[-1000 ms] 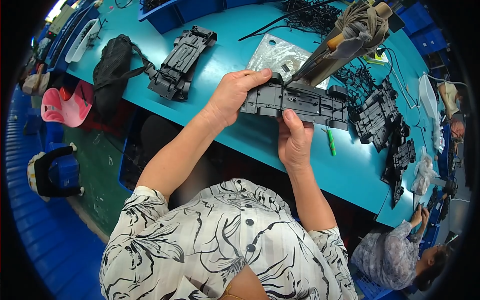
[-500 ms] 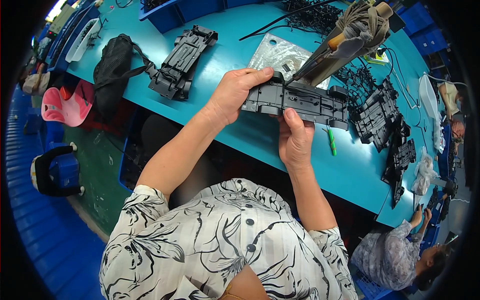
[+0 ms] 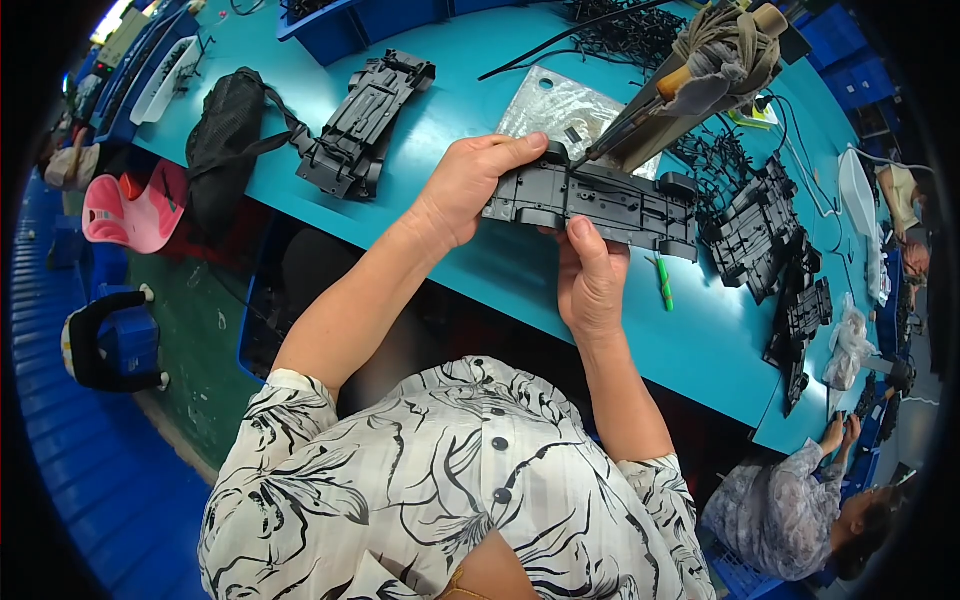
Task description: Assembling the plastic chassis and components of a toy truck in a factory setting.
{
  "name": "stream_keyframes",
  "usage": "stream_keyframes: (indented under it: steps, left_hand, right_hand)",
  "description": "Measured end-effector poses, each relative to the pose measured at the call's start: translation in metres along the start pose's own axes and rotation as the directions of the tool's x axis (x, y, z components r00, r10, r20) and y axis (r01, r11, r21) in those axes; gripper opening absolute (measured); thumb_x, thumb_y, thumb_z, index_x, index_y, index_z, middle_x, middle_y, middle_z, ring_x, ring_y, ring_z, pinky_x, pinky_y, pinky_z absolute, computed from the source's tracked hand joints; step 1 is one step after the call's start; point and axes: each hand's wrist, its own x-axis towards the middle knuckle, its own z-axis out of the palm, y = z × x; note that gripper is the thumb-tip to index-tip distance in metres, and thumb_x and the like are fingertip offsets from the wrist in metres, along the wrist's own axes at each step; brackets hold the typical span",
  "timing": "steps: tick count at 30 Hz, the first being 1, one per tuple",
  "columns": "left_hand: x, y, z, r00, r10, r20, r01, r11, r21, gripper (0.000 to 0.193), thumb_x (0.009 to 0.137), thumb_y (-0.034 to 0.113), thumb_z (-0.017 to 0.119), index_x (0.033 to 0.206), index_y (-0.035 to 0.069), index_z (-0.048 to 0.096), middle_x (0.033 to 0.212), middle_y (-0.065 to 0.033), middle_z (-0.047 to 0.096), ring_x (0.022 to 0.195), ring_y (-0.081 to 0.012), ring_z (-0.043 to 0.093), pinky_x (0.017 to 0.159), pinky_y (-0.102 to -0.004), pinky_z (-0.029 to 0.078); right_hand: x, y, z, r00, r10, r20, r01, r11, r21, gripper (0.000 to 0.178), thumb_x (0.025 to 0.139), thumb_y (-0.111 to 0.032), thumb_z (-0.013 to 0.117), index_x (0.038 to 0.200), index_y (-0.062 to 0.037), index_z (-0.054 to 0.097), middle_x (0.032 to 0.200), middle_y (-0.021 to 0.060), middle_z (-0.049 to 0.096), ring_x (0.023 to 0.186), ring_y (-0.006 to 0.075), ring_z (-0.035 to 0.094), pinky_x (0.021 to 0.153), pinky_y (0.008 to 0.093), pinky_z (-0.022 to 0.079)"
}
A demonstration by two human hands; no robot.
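Both hands hold a long black plastic chassis, like a toy car's base [image 3: 625,208], level above the table edge. My left hand [image 3: 465,185] is closed on its left end, thumb on top. From the near side my right hand [image 3: 597,280] grips the middle, thumb on the upper face and fingers mostly hidden below. The dark pointed tip of a mounted rod-like tool [image 3: 630,128], cloth wound round its upper part, meets or nearly meets the chassis beside my left thumb; contact cannot be made out. A green pen-like stick [image 3: 664,284] lies near my right hand.
Another black chassis [image 3: 365,125] lies left on the blue-green table, beside a black bag [image 3: 228,125]. Several chassis [image 3: 752,238] are piled at right. A silvery plate [image 3: 545,100] lies behind the held chassis. Small black parts [image 3: 625,40] heap at back. A co-worker [image 3: 785,510] sits lower right.
Almost nothing differs. Both hands keep their hold on the chassis, which has shifted very slightly at most under the tool tip.
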Motion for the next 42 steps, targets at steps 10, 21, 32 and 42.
stream_keyframes:
  steps: [10, 21, 32, 42]
  left_hand:
    - [0.0029, -0.0018, -0.0015, 1.000, -0.001, -0.010, 0.001, 1.000, -0.001, 0.033, 0.087, 0.026, 0.066, 0.097, -0.006, 0.063, 0.083, -0.0102, 0.066, 0.066, -0.0137, 0.063, 0.057, -0.0262, 0.054]
    - [0.0026, -0.0006, -0.0013, 1.000, 0.002, 0.000, -0.002, 1.000, -0.005, 0.033, 0.088, 0.025, 0.066, 0.096, -0.006, 0.063, 0.083, -0.0103, 0.066, 0.065, -0.0141, 0.063, 0.056, -0.0266, 0.054]
    - [0.0011, 0.0032, -0.0007, 1.000, -0.008, 0.028, 0.009, 1.000, -0.003, 0.034, 0.088, 0.026, 0.065, 0.098, -0.007, 0.063, 0.084, -0.0112, 0.066, 0.066, -0.0149, 0.064, 0.056, -0.0282, 0.055]
    - [0.0037, -0.0001, -0.0092, 0.999, 0.009, -0.043, -0.008, 1.000, 0.012, 0.035, 0.087, 0.025, 0.067, 0.100, -0.007, 0.062, 0.088, -0.0106, 0.066, 0.074, -0.0143, 0.064, 0.065, -0.0276, 0.054]
  right_hand:
    - [0.0001, 0.0010, -0.0011, 1.000, 0.004, 0.000, -0.004, 1.000, 0.003, 0.041, 0.083, -0.014, 0.066, 0.120, -0.0059, 0.051, 0.108, 0.0053, 0.059, 0.099, 0.0173, 0.058, 0.085, 0.0349, 0.051]
    - [-0.0007, -0.0001, -0.0006, 1.000, 0.018, -0.007, -0.018, 1.000, 0.005, 0.039, 0.083, -0.013, 0.067, 0.118, -0.0055, 0.052, 0.106, 0.0052, 0.060, 0.095, 0.0164, 0.059, 0.083, 0.0337, 0.051]
    - [0.0005, 0.0028, -0.0051, 1.000, 0.005, -0.015, -0.005, 1.000, -0.008, 0.040, 0.084, -0.013, 0.064, 0.121, -0.0044, 0.050, 0.109, 0.0060, 0.060, 0.099, 0.0171, 0.059, 0.086, 0.0338, 0.050]
    - [0.0013, 0.0007, -0.0002, 0.998, 0.056, 0.033, -0.056, 0.998, 0.006, 0.027, 0.090, -0.014, 0.060, 0.113, -0.0009, 0.055, 0.104, 0.0089, 0.063, 0.093, 0.0200, 0.063, 0.080, 0.0363, 0.053]
